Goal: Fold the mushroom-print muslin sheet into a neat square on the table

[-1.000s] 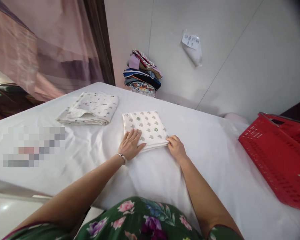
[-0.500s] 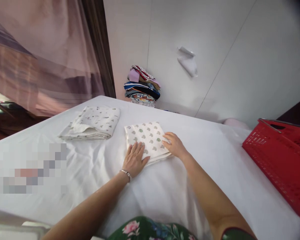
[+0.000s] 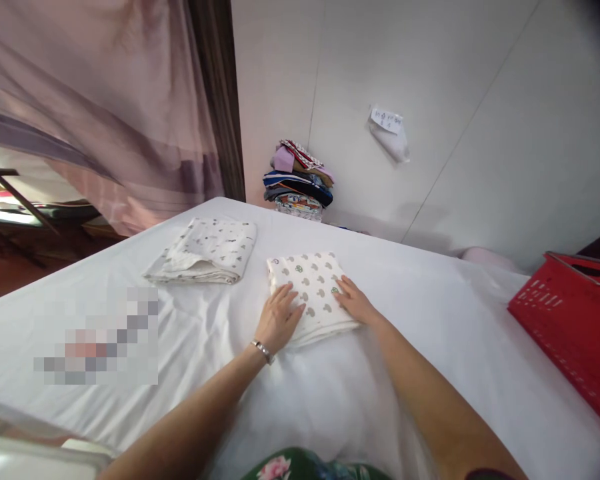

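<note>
A folded white cloth with small grey and green prints lies on the white bed sheet in front of me. My left hand rests flat on its near left part, fingers stretched out; a bracelet is on the wrist. My right hand lies flat on the cloth's right side, fingers extended. A second folded patterned cloth sits to the left, apart from both hands.
A red plastic basket stands at the right edge of the bed. A stack of folded coloured clothes is against the far wall. A pink curtain hangs at left. A paper note is stuck on the wall.
My right hand moved from the cloth's near right corner up onto its top surface. My left hand stayed flat on the cloth. The camera tilted up.
</note>
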The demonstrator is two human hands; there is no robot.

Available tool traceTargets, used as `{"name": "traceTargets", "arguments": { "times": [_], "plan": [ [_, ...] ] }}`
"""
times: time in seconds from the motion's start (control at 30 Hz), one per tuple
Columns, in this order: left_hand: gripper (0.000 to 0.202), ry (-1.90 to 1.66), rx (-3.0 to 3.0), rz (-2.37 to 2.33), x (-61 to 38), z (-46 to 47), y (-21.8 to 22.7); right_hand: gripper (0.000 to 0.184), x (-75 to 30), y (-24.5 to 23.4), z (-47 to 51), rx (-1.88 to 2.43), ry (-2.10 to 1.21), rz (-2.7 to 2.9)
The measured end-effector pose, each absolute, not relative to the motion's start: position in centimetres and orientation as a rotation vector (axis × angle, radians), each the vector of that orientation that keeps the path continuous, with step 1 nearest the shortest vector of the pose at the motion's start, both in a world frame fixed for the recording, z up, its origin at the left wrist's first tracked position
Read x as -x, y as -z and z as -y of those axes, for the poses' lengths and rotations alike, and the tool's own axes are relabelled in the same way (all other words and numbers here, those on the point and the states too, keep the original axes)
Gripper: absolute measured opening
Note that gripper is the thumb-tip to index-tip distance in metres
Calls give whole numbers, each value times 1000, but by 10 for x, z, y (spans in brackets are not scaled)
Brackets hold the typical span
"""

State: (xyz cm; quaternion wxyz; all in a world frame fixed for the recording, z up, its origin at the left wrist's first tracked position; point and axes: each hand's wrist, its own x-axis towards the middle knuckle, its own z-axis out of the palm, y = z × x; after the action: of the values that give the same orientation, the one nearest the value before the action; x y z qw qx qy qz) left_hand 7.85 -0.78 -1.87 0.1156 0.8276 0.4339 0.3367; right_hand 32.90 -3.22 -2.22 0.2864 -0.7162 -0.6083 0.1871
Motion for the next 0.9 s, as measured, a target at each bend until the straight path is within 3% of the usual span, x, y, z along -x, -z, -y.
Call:
{"name": "traceTargets", "arguments": {
  "times": [0.1, 0.23, 0.43, 0.53, 0.7, 0.77, 0.9],
  "plan": [
    [39, -1083, -2132, -1420, -68, -24, 14, 46, -336, 18, 31, 1943, -548, 1390],
    [48, -823, -1670, -1580, -64, -62, 15, 57, -343, 15, 26, 2080, -573, 1321],
    [50, -780, -1618, -1558, -81, -85, 17, 61, -340, 11, 30, 2149, -620, 1283],
    [58, -777, -1681, -1508, -84, -98, 14, 57, -321, 11, 62, 1949, -863, 1241],
    [53, -670, -1855, -1469, -79, -111, 1, 65, -295, 11, 120, 1751, -1265, 1141],
    [52, -643, -1940, -1450, -79, -104, -6, 57, -299, 12, 123, 1789, -1222, 1071],
    [52, -621, -2386, -1348, -78, -72, -12, 21, -323, 13, 102, 1764, -1029, 868]
  ]
}}
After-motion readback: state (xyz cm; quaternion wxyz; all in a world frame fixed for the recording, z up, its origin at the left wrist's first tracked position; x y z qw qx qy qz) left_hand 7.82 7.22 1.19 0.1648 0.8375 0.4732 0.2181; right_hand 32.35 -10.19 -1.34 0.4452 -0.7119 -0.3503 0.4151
